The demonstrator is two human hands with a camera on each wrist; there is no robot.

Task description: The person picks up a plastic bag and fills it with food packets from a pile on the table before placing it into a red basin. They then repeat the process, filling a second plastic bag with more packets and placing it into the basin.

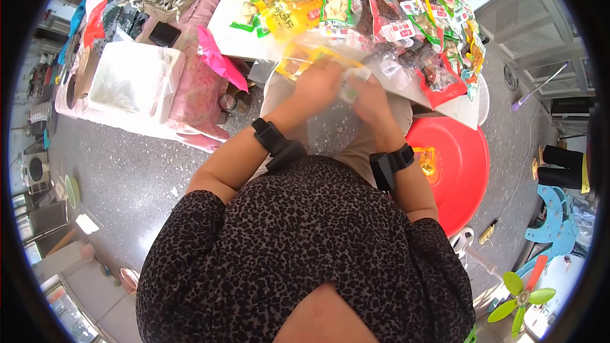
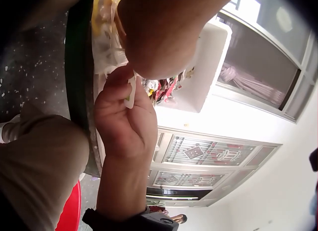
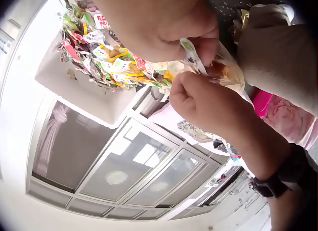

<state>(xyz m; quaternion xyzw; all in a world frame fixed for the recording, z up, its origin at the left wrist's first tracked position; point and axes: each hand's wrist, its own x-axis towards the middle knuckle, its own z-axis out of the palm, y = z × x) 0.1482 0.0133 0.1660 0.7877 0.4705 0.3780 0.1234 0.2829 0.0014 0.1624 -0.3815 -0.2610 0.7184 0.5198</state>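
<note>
In the head view my left hand (image 1: 323, 82) and right hand (image 1: 373, 100) are close together over my lap, at the near edge of a heap of snack packets (image 1: 337, 6). A clear plastic snack packet with yellow edging (image 3: 229, 74) and orange-brown food inside is gripped by my left hand, its fingers curled in the right wrist view. My right hand pinches a white strip with green print (image 3: 191, 54) between thumb and fingers, right beside that packet. From the left wrist view, the same strip (image 2: 131, 94) shows at the right thumb; the left hand (image 2: 156, 42) hides part of it.
The packets lie in and around a white box (image 3: 94, 94). A red basin (image 1: 460, 181) with a yellow packet (image 1: 426, 160) in it stands at my right. To the left are a bright pink bag (image 1: 219, 60), a white tub (image 1: 130, 82) and a dark phone (image 1: 164, 35) on pink fabric.
</note>
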